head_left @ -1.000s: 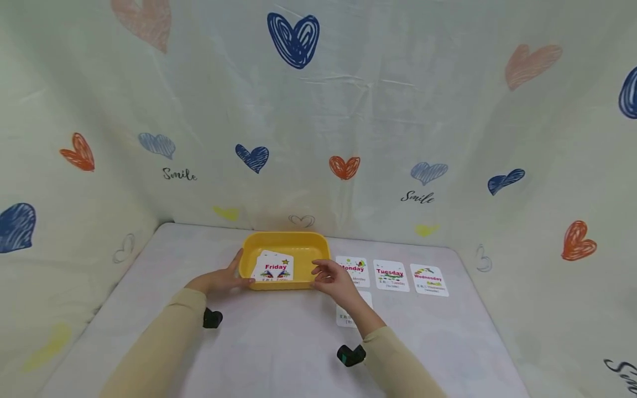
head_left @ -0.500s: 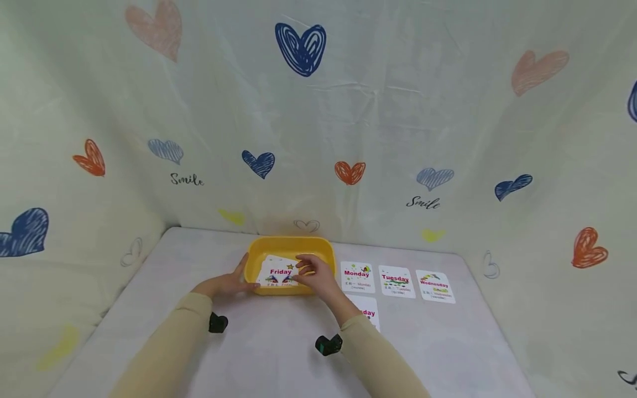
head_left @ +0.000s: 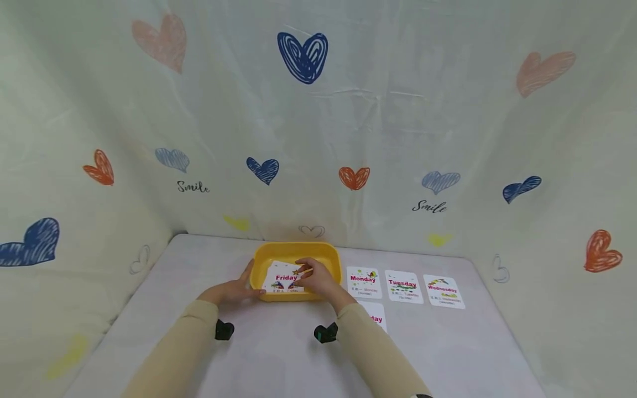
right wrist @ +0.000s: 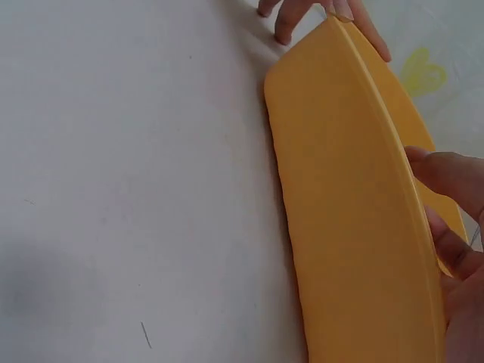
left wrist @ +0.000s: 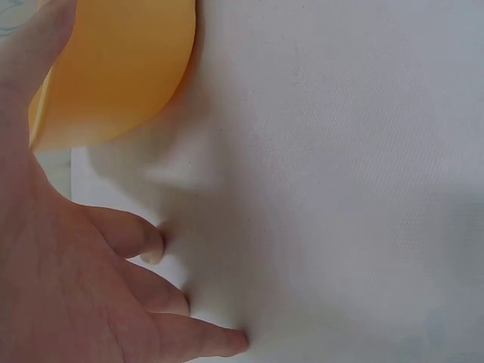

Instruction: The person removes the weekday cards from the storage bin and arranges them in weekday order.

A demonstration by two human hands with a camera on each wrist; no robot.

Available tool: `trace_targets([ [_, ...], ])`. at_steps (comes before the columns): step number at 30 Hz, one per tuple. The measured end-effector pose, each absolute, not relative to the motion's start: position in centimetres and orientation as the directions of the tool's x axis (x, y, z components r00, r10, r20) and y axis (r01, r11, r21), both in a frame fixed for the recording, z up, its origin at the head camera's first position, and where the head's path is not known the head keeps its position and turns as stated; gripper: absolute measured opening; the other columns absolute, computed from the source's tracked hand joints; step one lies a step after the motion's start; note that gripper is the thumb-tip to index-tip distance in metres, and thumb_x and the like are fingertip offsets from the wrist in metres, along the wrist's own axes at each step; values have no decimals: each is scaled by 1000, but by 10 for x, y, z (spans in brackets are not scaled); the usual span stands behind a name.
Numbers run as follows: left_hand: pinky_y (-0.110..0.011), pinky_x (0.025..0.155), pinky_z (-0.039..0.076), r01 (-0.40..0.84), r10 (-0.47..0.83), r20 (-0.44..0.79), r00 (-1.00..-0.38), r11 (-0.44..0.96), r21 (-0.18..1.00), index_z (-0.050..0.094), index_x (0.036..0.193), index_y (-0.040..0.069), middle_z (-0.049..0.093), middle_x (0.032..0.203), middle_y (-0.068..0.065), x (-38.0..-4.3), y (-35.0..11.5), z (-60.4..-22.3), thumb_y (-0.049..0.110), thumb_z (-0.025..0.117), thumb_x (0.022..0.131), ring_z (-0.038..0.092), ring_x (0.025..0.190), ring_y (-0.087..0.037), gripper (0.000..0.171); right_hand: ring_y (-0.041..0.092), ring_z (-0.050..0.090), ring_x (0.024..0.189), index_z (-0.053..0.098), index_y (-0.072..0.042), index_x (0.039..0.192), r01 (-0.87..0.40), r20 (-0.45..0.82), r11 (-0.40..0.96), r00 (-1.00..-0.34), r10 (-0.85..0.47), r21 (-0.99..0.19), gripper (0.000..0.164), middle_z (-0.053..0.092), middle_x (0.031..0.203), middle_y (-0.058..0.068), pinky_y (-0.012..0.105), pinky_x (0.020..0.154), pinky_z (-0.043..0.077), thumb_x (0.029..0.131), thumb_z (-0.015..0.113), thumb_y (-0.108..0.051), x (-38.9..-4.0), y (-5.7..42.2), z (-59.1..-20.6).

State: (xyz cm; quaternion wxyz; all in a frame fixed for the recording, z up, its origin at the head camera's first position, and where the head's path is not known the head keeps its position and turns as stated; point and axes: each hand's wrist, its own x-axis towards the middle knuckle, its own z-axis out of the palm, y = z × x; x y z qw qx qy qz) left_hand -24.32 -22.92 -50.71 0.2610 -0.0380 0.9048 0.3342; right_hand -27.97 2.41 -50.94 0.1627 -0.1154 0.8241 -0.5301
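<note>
A yellow tray (head_left: 328, 254) stands at the back middle of the table. In it lie white cards, the top one a "Friday" card (head_left: 282, 274). My left hand (head_left: 236, 288) holds the tray's front left corner by thumb and forefinger; in the left wrist view its other fingers (left wrist: 155, 291) rest on the table. My right hand (head_left: 318, 279) reaches over the front rim, bent fingers touching the Friday card's right part, with thumb and forefinger apart. The right wrist view shows those fingers (right wrist: 454, 178) inside the tray wall (right wrist: 340, 189), which hides the cards.
Right of the tray lie Monday (head_left: 364, 282), Tuesday (head_left: 403, 287) and Wednesday (head_left: 444, 291) cards in a row. Another card (head_left: 377, 315) lies below Monday, partly covered by the right forearm. A heart-printed curtain (head_left: 388, 138) rises behind the table.
My right hand has moved left from the tray's right front corner onto the Friday card. The left hand stays at the tray's corner. The head view has shifted slightly.
</note>
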Motion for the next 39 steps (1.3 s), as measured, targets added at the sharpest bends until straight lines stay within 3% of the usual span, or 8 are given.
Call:
trace_targets([
  [12,-72,104,21,-231,98,-483,-870,784,576,-13,154,12,17,154,-33,-239,-227,-504,60,64,85,27,132,-59,114,23,51,101,60,-19,128,24,-290,565,-875,-387,-825,53,55,114,5,39,95,49,80,81,-14,-297,24,-516],
  [21,-71,104,23,-236,87,-484,-871,790,566,-13,155,14,21,153,-32,-237,-225,-502,60,63,86,29,132,-58,112,27,48,108,58,-23,130,63,-367,617,-848,-381,-785,57,53,127,9,51,104,38,79,82,-13,-309,22,-522],
  [32,-70,105,23,-236,80,-479,-874,792,563,-13,155,13,20,153,-33,-234,-224,-499,58,63,87,27,133,-58,111,26,46,106,50,-16,141,24,-375,683,-849,-371,-730,71,55,119,7,51,104,37,78,81,-8,-309,18,-518],
  [39,-71,105,22,-239,76,-477,-876,790,565,-12,155,13,20,153,-33,-232,-223,-498,59,63,86,28,133,-57,112,26,47,104,52,-14,138,22,-375,686,-850,-370,-727,67,55,118,7,50,104,38,78,82,-6,-310,19,-517],
])
